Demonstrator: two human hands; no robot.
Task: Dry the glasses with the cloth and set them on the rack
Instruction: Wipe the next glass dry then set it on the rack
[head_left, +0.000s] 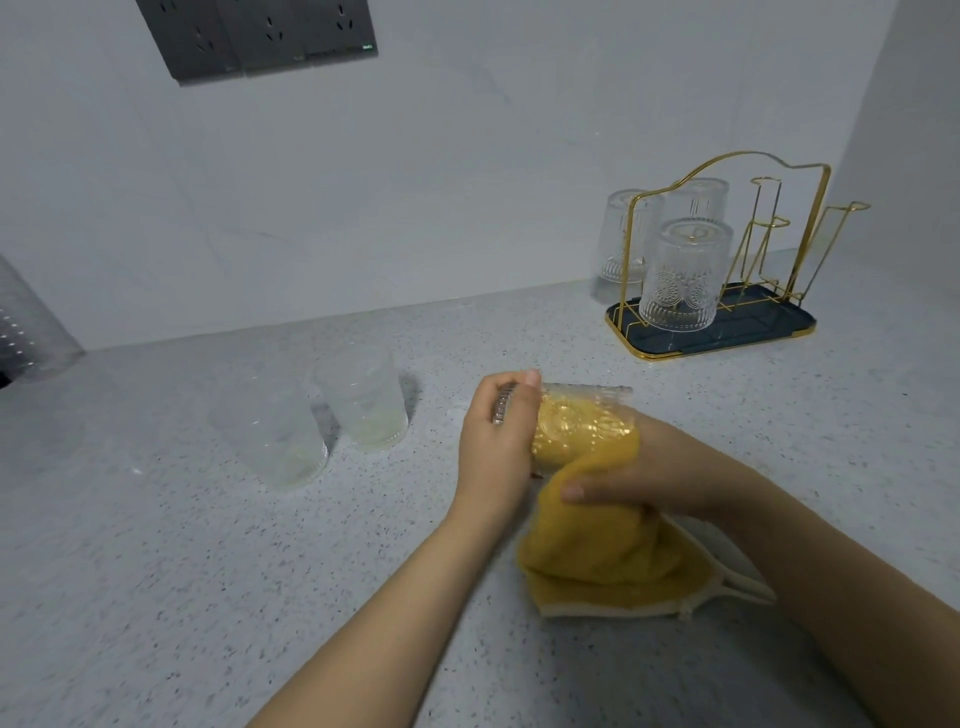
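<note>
Here, head view: a glass being dried in mid-air above the bench (156, 597).
Left hand (496, 452) clamps the glass (582, 421) by its base; right hand (649, 473) is closed on the yellow cloth (597, 556) stuffed inside. Wet patterned glass could slip and fall. Rack (727, 332) well apart.

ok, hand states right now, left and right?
Left hand: closed on the glass, held sideways.
Right hand: gripping the yellow cloth, which is stuffed inside that glass.
</note>
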